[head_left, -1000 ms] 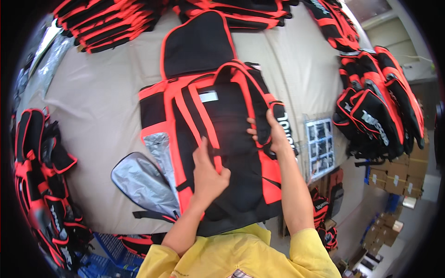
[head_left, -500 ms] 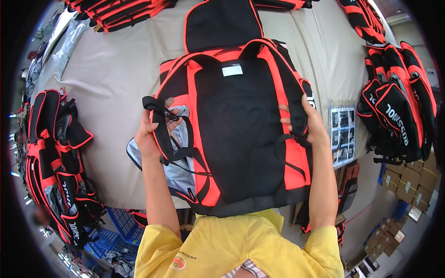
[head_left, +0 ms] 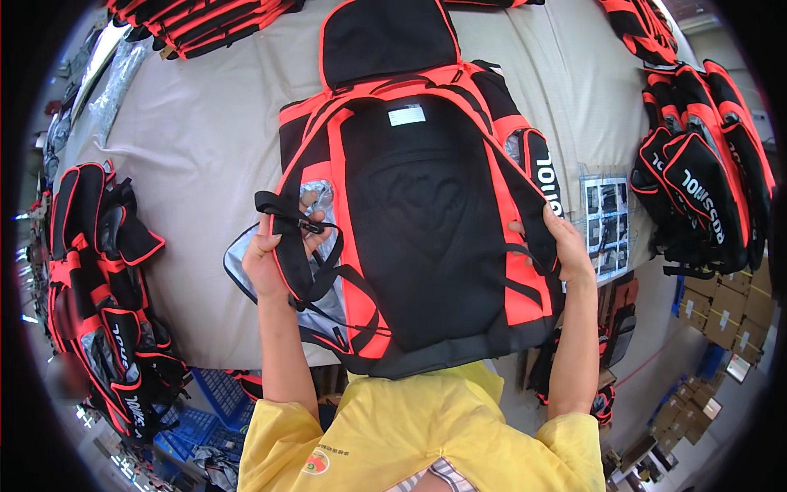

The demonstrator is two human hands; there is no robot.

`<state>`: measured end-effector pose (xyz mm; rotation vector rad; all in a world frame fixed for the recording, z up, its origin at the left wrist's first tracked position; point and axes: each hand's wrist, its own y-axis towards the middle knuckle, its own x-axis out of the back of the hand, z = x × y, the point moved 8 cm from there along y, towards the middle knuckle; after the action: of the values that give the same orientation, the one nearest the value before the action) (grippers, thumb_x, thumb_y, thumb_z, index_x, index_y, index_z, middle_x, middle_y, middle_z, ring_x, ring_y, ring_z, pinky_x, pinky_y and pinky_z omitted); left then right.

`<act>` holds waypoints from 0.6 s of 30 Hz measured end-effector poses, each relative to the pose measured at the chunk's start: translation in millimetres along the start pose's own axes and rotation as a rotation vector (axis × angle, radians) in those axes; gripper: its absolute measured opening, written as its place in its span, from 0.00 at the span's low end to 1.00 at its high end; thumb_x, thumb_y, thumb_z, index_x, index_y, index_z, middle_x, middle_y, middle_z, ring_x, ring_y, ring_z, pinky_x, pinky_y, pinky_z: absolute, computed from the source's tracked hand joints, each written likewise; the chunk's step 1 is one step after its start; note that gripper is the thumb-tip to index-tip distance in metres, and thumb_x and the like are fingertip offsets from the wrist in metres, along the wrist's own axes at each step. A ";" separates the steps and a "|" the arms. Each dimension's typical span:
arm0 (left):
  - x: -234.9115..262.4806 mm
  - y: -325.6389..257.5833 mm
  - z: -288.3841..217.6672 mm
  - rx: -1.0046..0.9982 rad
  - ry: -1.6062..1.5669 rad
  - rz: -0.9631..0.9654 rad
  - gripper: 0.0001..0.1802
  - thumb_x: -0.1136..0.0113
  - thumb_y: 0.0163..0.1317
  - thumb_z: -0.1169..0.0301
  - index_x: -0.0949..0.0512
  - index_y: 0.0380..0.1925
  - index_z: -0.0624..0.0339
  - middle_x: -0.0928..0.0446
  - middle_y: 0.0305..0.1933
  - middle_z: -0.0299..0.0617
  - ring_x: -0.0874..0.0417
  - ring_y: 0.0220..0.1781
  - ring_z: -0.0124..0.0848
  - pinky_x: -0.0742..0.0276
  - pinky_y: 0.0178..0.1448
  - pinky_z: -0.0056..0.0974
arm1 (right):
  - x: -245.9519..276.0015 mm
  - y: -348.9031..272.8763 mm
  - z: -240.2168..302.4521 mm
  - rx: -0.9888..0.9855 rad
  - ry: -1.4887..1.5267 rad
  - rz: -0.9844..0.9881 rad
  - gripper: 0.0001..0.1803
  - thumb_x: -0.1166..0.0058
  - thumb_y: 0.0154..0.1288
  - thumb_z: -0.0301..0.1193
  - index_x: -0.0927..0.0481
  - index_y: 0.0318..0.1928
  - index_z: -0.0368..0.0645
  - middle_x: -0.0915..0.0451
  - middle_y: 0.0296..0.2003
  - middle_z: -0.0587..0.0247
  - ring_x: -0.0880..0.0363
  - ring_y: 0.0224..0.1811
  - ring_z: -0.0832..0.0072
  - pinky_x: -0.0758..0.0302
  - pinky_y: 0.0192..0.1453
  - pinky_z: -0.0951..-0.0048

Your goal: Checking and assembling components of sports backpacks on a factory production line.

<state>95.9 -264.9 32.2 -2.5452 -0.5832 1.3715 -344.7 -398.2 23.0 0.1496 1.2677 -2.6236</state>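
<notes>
A black and neon-red backpack (head_left: 426,271) lies back panel up on the table in front of me, its top flap (head_left: 389,41) folded out away from me. My left hand (head_left: 275,258) grips the left shoulder strap (head_left: 293,234) near its buckle, fingers wrapped around it. The right shoulder strap (head_left: 531,197) is held in my right hand (head_left: 567,246), thumb on top and fingers behind. A white label (head_left: 407,116) sits at the upper back panel. Beside my left hand, a side pocket with silvery lining (head_left: 239,258) hangs open.
Similar bags stand at the left edge (head_left: 106,303) and at the right (head_left: 701,172). A stack of red-edged pieces (head_left: 205,25) lies at the far left. A picture sheet (head_left: 605,225) is on the cloth-covered table (head_left: 205,164). Blue crates (head_left: 217,398) and cardboard boxes (head_left: 725,316) are below.
Both shoulder straps are now spread outward, the right one more so. My right hand has shifted right and slightly down. An embossed shape shows on the back panel.
</notes>
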 end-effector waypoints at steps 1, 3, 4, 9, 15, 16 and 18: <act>-0.7 -0.5 0.4 0.008 -0.004 0.008 0.45 0.47 0.56 0.68 0.40 0.78 0.68 0.28 0.71 0.68 0.19 0.64 0.57 0.19 0.68 0.65 | -0.3 0.4 0.4 0.011 -0.010 -0.002 0.32 0.53 0.85 0.51 0.21 0.62 0.31 0.10 0.49 0.47 0.09 0.32 0.68 0.12 0.27 0.67; 0.6 -1.1 1.2 0.008 -0.002 0.010 0.45 0.47 0.56 0.68 0.40 0.78 0.67 0.29 0.72 0.67 0.19 0.64 0.57 0.19 0.67 0.65 | -1.6 1.5 0.0 0.023 -0.018 -0.001 0.32 0.53 0.85 0.51 0.21 0.62 0.31 0.10 0.49 0.47 0.09 0.32 0.68 0.12 0.27 0.67; 1.9 -1.2 1.8 0.008 -0.004 0.011 0.45 0.47 0.56 0.68 0.41 0.78 0.67 0.29 0.72 0.67 0.19 0.64 0.58 0.19 0.67 0.65 | -1.3 2.2 -0.2 0.029 -0.028 -0.020 0.32 0.53 0.85 0.52 0.21 0.62 0.31 0.10 0.49 0.47 0.09 0.32 0.68 0.12 0.27 0.68; -0.4 -5.3 2.7 -0.006 -0.032 0.016 0.40 0.47 0.56 0.70 0.36 0.73 0.68 0.27 0.67 0.64 0.20 0.65 0.61 0.21 0.68 0.70 | -2.5 11.9 -10.1 0.029 -0.059 -0.094 0.32 0.52 0.84 0.53 0.21 0.62 0.34 0.09 0.48 0.50 0.10 0.30 0.69 0.14 0.26 0.70; -1.1 -9.7 12.7 0.000 -0.038 0.038 0.46 0.49 0.54 0.72 0.41 0.78 0.63 0.30 0.73 0.67 0.20 0.66 0.63 0.24 0.70 0.73 | 11.1 9.7 -19.2 0.043 -0.061 -0.137 0.33 0.52 0.83 0.55 0.21 0.63 0.36 0.09 0.48 0.51 0.10 0.29 0.69 0.15 0.26 0.70; 0.5 -10.3 13.7 0.010 -0.048 0.027 0.48 0.50 0.52 0.73 0.42 0.79 0.62 0.29 0.72 0.67 0.20 0.66 0.63 0.23 0.70 0.73 | 12.3 10.1 -19.7 0.040 -0.079 -0.123 0.33 0.52 0.83 0.55 0.21 0.63 0.36 0.09 0.48 0.51 0.10 0.29 0.69 0.15 0.26 0.70; -0.2 -13.0 15.4 0.029 -0.065 0.021 0.50 0.50 0.50 0.74 0.43 0.80 0.62 0.29 0.72 0.68 0.20 0.66 0.63 0.23 0.70 0.73 | 11.6 9.0 -18.6 0.039 -0.097 -0.121 0.33 0.52 0.83 0.55 0.21 0.62 0.35 0.09 0.48 0.51 0.10 0.29 0.69 0.15 0.26 0.70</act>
<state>79.7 -253.5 28.3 -2.4997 -0.5449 1.4633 -353.8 -390.8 2.4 -0.0497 1.2297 -2.7215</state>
